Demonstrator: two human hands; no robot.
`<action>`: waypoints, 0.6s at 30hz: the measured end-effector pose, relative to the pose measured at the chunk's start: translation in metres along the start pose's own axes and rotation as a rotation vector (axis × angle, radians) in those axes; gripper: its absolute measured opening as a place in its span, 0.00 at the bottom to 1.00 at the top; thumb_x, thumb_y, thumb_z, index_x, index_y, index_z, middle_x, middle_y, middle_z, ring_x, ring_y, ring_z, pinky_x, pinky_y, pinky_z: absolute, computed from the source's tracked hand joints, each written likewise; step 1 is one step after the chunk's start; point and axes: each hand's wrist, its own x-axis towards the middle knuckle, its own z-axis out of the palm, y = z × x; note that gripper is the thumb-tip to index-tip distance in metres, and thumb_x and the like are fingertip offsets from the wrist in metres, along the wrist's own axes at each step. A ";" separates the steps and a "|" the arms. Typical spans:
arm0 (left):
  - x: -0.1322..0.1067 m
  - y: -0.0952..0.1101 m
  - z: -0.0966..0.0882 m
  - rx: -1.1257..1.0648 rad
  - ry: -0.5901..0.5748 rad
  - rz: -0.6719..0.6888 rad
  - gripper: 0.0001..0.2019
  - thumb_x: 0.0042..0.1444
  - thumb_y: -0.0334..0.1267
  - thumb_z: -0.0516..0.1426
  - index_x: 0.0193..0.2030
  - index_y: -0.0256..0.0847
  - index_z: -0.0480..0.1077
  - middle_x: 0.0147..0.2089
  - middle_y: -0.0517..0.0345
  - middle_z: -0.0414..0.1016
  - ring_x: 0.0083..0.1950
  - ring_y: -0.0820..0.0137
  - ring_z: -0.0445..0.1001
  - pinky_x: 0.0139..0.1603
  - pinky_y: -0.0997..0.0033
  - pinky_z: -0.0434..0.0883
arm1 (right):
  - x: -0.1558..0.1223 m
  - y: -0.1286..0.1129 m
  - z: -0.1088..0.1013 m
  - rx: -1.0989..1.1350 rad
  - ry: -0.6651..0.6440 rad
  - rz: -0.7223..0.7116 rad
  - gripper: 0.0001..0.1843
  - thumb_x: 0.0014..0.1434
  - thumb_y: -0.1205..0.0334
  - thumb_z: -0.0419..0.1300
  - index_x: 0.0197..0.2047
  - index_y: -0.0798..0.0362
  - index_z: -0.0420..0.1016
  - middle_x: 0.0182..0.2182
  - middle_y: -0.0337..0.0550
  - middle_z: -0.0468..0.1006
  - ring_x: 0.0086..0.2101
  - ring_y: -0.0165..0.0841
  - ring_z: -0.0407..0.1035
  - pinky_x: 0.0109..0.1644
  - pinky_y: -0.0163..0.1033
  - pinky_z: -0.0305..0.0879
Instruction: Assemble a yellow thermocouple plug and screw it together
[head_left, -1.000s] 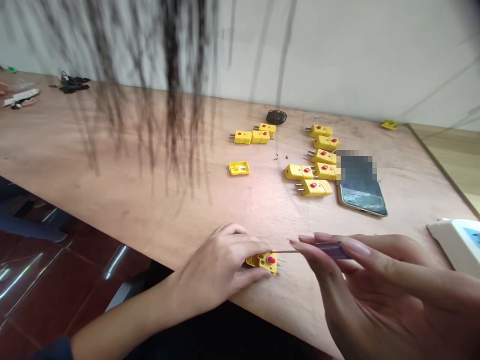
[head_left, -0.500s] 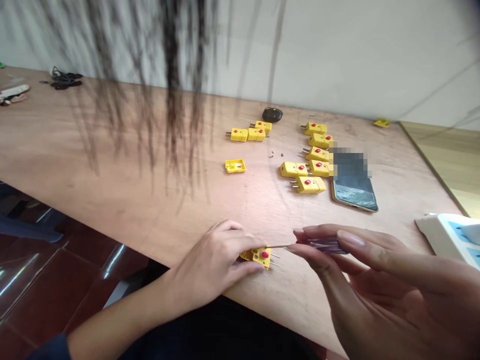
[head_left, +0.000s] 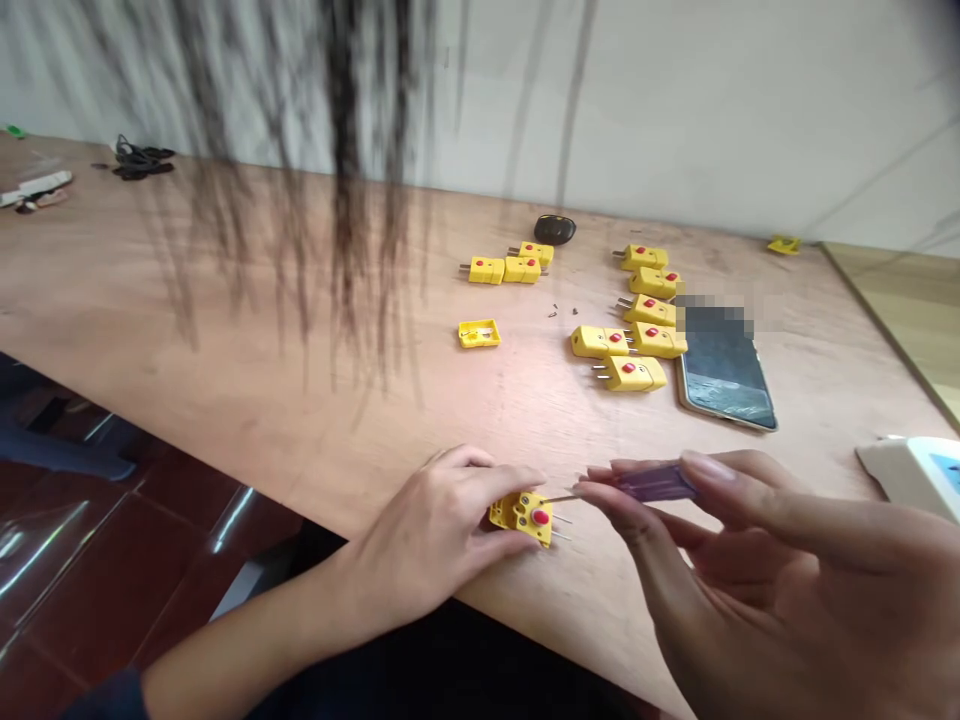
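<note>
My left hand (head_left: 435, 530) grips a yellow electrical plug (head_left: 519, 512) near the table's front edge, thumb and index finger on either side of it. The plug's inside faces up, showing small screws, a red button and two metal pins pointing right. In my right hand (head_left: 780, 570) is a screwdriver (head_left: 654, 484) with a clear purple handle, pinched between the fingers and held nearly level. Its thin shaft reaches left to the plug's upper edge; whether the tip sits in a screw is too small to tell. A yellow plug cover (head_left: 478, 334) lies hollow side up beyond.
Several closed yellow plugs (head_left: 636, 374) stand beside a phone (head_left: 726, 370) at the right. Three more plugs (head_left: 521, 270) lie near a black oval object (head_left: 555, 230). Tiny screws (head_left: 553, 314) lie between. Dark cables (head_left: 142, 160) are far left. Hair hangs across the upper view.
The screwdriver handle has turned a little in my right fingers, its purple side showing more. The view has shifted slightly left; my left hand still grips the plug.
</note>
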 end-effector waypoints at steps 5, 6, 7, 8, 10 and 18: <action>-0.001 -0.001 0.001 0.002 -0.004 0.011 0.21 0.60 0.37 0.68 0.60 0.38 0.75 0.50 0.52 0.81 0.50 0.64 0.79 0.58 0.64 0.76 | -0.002 0.007 -0.009 0.145 -0.103 -0.024 0.18 0.54 0.76 0.71 0.41 0.44 0.76 0.41 0.38 0.85 0.40 0.37 0.83 0.37 0.36 0.85; -0.001 -0.001 0.001 -0.002 -0.005 0.015 0.21 0.59 0.37 0.69 0.59 0.38 0.76 0.50 0.52 0.81 0.50 0.64 0.79 0.58 0.64 0.76 | -0.003 0.009 -0.011 0.174 -0.113 -0.017 0.18 0.54 0.75 0.71 0.42 0.44 0.75 0.45 0.40 0.85 0.44 0.40 0.83 0.40 0.41 0.86; 0.000 -0.002 0.001 -0.007 -0.007 0.018 0.21 0.59 0.36 0.69 0.58 0.37 0.76 0.50 0.52 0.81 0.50 0.64 0.78 0.57 0.65 0.76 | -0.004 0.009 -0.013 0.188 -0.124 -0.009 0.17 0.56 0.74 0.70 0.42 0.44 0.74 0.47 0.42 0.85 0.45 0.42 0.83 0.42 0.44 0.86; 0.000 -0.002 0.001 -0.014 -0.010 0.020 0.21 0.59 0.36 0.69 0.58 0.36 0.76 0.50 0.51 0.81 0.51 0.63 0.78 0.57 0.65 0.76 | -0.004 0.009 -0.015 0.187 -0.135 0.002 0.15 0.58 0.73 0.69 0.42 0.44 0.74 0.46 0.43 0.86 0.45 0.44 0.83 0.43 0.47 0.86; 0.001 -0.002 0.000 -0.027 -0.009 0.022 0.21 0.58 0.35 0.69 0.58 0.35 0.76 0.50 0.51 0.81 0.51 0.63 0.78 0.56 0.66 0.76 | -0.005 0.006 -0.013 0.159 -0.149 0.007 0.11 0.60 0.71 0.68 0.40 0.45 0.74 0.39 0.42 0.87 0.37 0.44 0.84 0.38 0.47 0.87; -0.002 0.000 0.001 0.044 -0.047 0.116 0.13 0.66 0.38 0.63 0.56 0.41 0.77 0.52 0.57 0.84 0.51 0.65 0.76 0.56 0.66 0.75 | -0.016 0.018 -0.015 0.111 0.009 -0.008 0.15 0.56 0.69 0.73 0.43 0.47 0.77 0.41 0.41 0.86 0.38 0.40 0.84 0.36 0.41 0.85</action>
